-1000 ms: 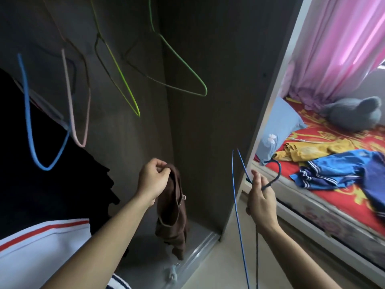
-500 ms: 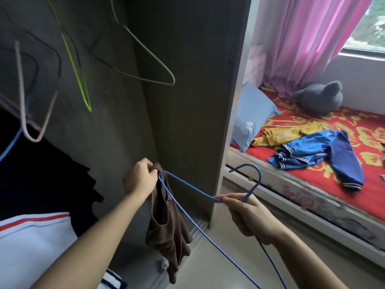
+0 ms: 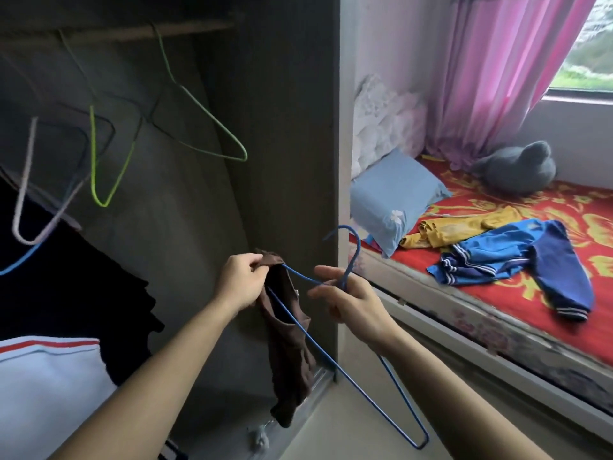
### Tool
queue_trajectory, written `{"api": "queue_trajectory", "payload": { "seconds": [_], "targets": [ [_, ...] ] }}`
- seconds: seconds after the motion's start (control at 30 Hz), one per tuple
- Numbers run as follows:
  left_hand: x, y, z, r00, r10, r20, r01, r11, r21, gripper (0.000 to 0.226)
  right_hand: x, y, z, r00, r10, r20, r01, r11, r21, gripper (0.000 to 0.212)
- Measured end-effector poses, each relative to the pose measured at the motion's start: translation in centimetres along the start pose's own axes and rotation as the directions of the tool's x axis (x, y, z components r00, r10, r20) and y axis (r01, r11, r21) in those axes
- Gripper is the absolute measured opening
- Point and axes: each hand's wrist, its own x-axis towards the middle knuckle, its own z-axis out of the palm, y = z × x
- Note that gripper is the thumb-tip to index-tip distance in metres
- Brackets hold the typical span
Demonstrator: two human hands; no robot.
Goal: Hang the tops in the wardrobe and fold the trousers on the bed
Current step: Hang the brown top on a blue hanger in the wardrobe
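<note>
A: Left hand (image 3: 240, 282)?
B: Just in front of the wardrobe (image 3: 292, 127) opening, close to its right side panel. Pinching the brown top (image 3: 288, 343) at its upper edge, fingers curled tight on the cloth.
A: Top itself?
B: Hanging limp and bunched from that pinch. Lower end near the wardrobe's floor track.
A: Right hand (image 3: 351, 300)?
B: Just outside the wardrobe, right of the side panel. Holding the blue hanger (image 3: 352, 263) at the neck under the hook, wire caught among loosely curled fingers, thumb and forefinger poking out towards the left hand.
A: Hanger pose?
B: Hook up, tilted. One shoulder end tucked into the top right at the left hand's pinch. Far corner low, over the floor outside the wardrobe.
A: Inside the wardrobe?
B: Rail (image 3: 132, 33) across the top. Green hanger (image 3: 212, 127), lime hanger (image 3: 94, 161) and pale hanger (image 3: 21, 194) hanging bare. Black garment (image 3: 66, 293) hung at far left, white cloth with red stripe (image 3: 43, 376) below it; whether hung, can't tell.
A: Outside?
B: Bed (image 3: 497, 313) right of the wardrobe, red patterned sheet. Blue pillow (image 3: 394, 194) nearest the wardrobe, then yellow garment (image 3: 464, 227), blue garment (image 3: 517, 257) touching it. Grey plush toy (image 3: 517, 167) farthest, under the pink curtain (image 3: 497, 78).
</note>
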Motion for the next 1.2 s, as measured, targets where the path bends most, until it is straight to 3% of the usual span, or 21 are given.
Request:
{"api": "queue_trajectory", "payload": {
  "seconds": [0.07, 0.2, 0.27, 0.33, 0.4, 0.57, 0.67, 0.8, 0.9, 0.97, 1.03, 1.07, 1.1, 1.2],
  "targets": [
    [-0.1, 0.5, -0.6, 0.997, 0.076, -0.024, -0.075, 0.995, 0.07, 0.016, -0.2, -0.2, -0.6, 0.996, -0.076, 0.05, 0.075, 0.997, 0.016, 0.026],
    [-0.5, 2.6, -1.2, 0.987, 0.154, -0.042, -0.153, 0.988, 0.017, 0.021, 0.1, -0.9, -1.4, 0.994, -0.075, 0.082, 0.095, 0.957, -0.274, 0.01],
    [-0.9, 3.8, -1.2, 0.971, 0.225, -0.083, -0.226, 0.974, -0.001, 0.028, 0.5, -1.4, -2.1, 0.994, -0.102, 0.051, 0.113, 0.851, -0.512, 0.008],
    [-1.1, 4.2, -1.3, 0.927, 0.333, -0.172, -0.321, 0.942, 0.095, 0.026, 0.7, -2.3, -2.7, 0.985, -0.17, 0.029, 0.143, 0.713, -0.686, 0.021],
    [-0.8, 4.2, -1.5, 0.899, 0.388, -0.204, -0.362, 0.919, 0.153, 0.016, 0.8, -3.9, -3.3, 0.973, -0.232, -0.004, 0.164, 0.698, -0.697, 0.03],
    [-0.1, 4.9, -1.7, 0.914, 0.406, 0.019, -0.391, 0.866, 0.311, 0.018, 0.2, -7.6, -4.1, 0.942, -0.333, -0.031, 0.26, 0.787, -0.559, 0.028],
    [-0.5, 6.1, -1.8, 0.93, 0.368, 0.02, -0.356, 0.883, 0.307, 0.018, 0.0, -7.6, -4.2, 0.929, -0.366, -0.06, 0.269, 0.777, -0.569, 0.024],
    [-1.2, 7.6, -1.4, 0.935, 0.342, 0.091, -0.354, 0.904, 0.239, 0.022, 0.2, -6.4, -3.7, 0.931, -0.364, 0.011, 0.308, 0.77, -0.559, 0.014],
    [-1.4, 8.1, -1.2, 0.928, 0.356, 0.111, -0.372, 0.878, 0.3, 0.02, 0.5, -5.5, -4.0, 0.929, -0.369, -0.018, 0.297, 0.774, -0.559, 0.018],
    [-1.4, 8.0, -1.1, 0.932, 0.356, 0.063, -0.352, 0.851, 0.391, 0.018, 0.3, -4.2, -4.1, 0.834, -0.532, -0.146, 0.275, 0.629, -0.727, 0.033],
    [-1.1, 7.9, -1.2, 0.945, 0.326, -0.026, -0.287, 0.863, 0.417, 0.016, -0.3, -3.2, -3.7, 0.619, -0.754, -0.222, 0.249, 0.456, -0.855, 0.038],
    [-0.9, 8.0, -1.2, 0.948, 0.313, -0.063, -0.263, 0.876, 0.405, 0.015, -0.7, -2.9, -3.4, 0.553, -0.815, -0.175, 0.291, 0.385, -0.876, 0.032],
    [-0.7, 8.1, -1.3, 0.949, 0.304, -0.087, -0.25, 0.888, 0.386, 0.014, -0.9, -2.5, -3.0, 0.549, -0.833, -0.071, 0.379, 0.324, -0.867, 0.026],
    [-0.3, 8.6, -1.5, 0.947, 0.304, -0.101, -0.254, 0.904, 0.344, 0.016, -1.1, -1.0, -1.7, 0.739, -0.63, 0.24, 0.521, 0.308, -0.796, 0.036]
  ]
}}
